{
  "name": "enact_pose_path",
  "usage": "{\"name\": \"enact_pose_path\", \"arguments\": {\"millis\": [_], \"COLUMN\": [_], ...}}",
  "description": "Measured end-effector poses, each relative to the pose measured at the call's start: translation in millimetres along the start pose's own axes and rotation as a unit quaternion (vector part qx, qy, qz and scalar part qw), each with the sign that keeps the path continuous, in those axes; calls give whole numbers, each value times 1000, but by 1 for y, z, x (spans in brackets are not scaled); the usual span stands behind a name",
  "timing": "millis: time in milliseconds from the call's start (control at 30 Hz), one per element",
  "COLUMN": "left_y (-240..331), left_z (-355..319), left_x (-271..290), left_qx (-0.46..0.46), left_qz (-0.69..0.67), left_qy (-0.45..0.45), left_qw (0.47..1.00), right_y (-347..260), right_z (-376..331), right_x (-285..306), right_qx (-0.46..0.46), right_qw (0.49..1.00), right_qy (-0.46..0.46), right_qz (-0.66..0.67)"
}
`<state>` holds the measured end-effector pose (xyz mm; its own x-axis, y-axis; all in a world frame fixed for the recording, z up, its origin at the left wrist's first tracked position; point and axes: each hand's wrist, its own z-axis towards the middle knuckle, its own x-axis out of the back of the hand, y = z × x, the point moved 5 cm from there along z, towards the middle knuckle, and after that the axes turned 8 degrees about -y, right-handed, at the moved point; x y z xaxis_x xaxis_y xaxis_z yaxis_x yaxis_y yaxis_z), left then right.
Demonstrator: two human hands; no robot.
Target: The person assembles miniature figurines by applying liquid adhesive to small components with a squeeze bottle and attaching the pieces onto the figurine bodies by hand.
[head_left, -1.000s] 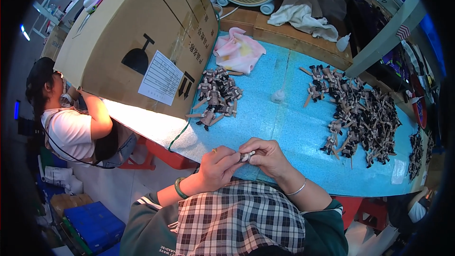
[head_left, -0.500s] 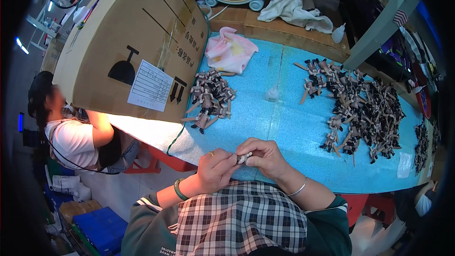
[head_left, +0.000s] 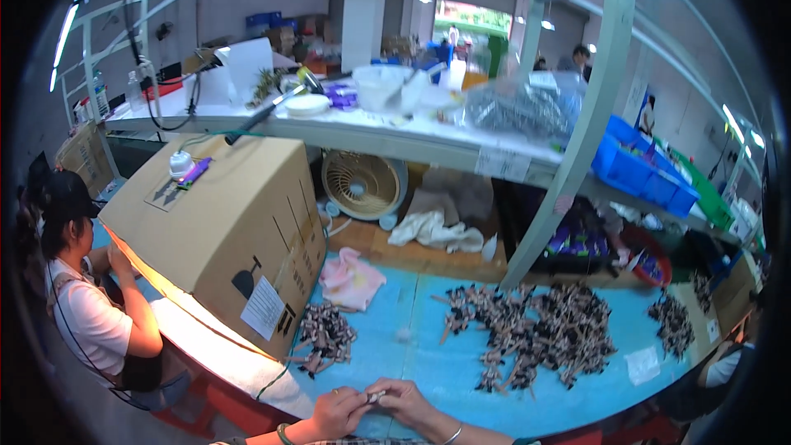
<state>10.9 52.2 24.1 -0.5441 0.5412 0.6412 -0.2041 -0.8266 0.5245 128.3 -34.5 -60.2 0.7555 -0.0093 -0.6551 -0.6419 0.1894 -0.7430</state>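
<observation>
At the near edge of the blue-topped table (head_left: pixel 371 363), my left hand (head_left: pixel 336 414) and my right hand (head_left: pixel 405 406) meet fingertip to fingertip. Both are closed in a pinch on one small pale figurine (head_left: pixel 376 397), mostly covered by the fingers. Ahead and slightly left lies a small pile of brown, black and pale figurines (head_left: pixel 324 336) against a cardboard box. A far larger heap of similar figurines (head_left: pixel 548 334) spreads over the table to the right. A small whitish bottle (head_left: pixel 403 334), blurred, stands between the piles.
The large cardboard box (head_left: pixel 222 222) walls off the left side. Behind the piles are a pink cloth (head_left: pixel 350 278), a fan (head_left: pixel 361 185) and a white cloth (head_left: pixel 437 233). A loaded shelf (head_left: pixel 395 138) crosses above, held by a slanted post (head_left: pixel 573 173). One person (head_left: pixel 103 305) sits at left.
My view has tilted up, so the shelf and the room beyond show and my hands sit lower in the picture. Both hands still pinch the small figurine.
</observation>
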Motion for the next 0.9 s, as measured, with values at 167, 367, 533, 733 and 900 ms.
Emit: {"name": "enact_pose_path", "arguments": {"millis": [167,367,533,733,900], "left_y": [-4,0,3,4,1], "left_z": [-1,2,0,3,5], "left_x": [-3,2,3,3,1], "left_qx": [-1,-6,8,4,-3], "left_qz": [-5,-14,-6,-1,-5], "left_qy": [1,11,-4,-11,-5], "left_qw": [1000,1000,1000,1000,1000], "right_y": [-1,-8,-5,-7,-8], "right_z": [6,1,1,-1,1], "right_x": [-1,1,4,0,7], "right_qx": [-19,-25,-23,-30,-19], "right_qw": [1000,996,996,997,996], "right_qy": [-1,65,60,65,66], "right_qz": [9,-59,-61,-35,-49]}}
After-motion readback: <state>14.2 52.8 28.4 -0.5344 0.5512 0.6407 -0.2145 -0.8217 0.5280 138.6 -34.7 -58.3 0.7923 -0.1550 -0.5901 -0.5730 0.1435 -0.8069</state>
